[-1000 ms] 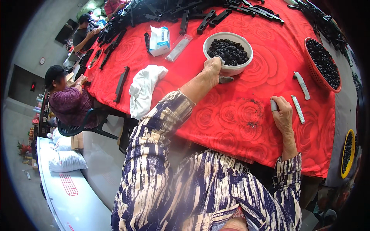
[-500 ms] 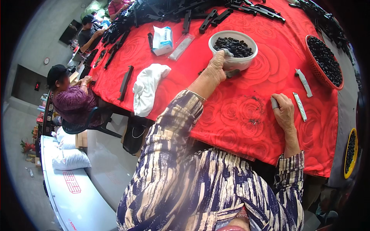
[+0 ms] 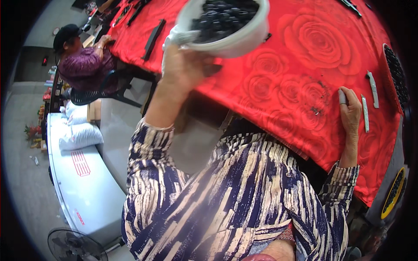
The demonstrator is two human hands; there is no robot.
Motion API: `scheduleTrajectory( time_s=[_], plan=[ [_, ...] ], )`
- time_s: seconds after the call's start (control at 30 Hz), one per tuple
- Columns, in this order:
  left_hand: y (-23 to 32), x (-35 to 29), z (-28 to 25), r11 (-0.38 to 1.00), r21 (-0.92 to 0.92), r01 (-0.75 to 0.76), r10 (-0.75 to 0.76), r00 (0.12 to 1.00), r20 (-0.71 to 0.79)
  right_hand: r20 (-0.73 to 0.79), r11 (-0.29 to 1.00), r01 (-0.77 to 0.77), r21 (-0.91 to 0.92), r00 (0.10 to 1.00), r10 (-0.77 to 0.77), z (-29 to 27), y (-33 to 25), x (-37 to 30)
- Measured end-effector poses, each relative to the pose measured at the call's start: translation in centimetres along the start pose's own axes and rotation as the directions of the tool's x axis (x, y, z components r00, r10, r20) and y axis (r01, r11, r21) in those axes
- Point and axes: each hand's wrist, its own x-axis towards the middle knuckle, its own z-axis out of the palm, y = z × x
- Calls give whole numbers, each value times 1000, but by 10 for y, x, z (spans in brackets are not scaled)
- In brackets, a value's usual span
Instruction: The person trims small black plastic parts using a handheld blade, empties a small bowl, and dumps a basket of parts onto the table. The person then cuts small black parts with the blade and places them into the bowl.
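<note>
Bowl (image 3: 252, 40) of black pieces (image 3: 226, 18) — left hand (image 3: 187, 66) grasps its rim, presumably for one-handed support; right hand (image 3: 350, 112) curled, grip unclear.

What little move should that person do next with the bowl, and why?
Maybe bring the right hand over to steady the white bowl: only the left hand grips its side, loose black pieces lie in it, and the right hand seems empty over the red cloth.
</note>
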Motion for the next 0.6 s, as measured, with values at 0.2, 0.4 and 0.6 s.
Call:
scheduleTrajectory(
  time_s=[0.2, 0.4, 0.6],
  plan=[
    [9, -94, -65, 920, 146, -363, 390, 825, -408, 11, 999, 32, -33, 999, -32, 0, 22, -6],
    [-29, -166, -134, 917, 80, -392, 367, 746, -556, 28, 1000, 7, -24, 1000, -6, 0, 26, -6],
    [-105, -168, -210, 956, -60, -288, 160, 679, -716, 34, 997, 28, -72, 999, -25, -5, 31, -8]
  ],
)
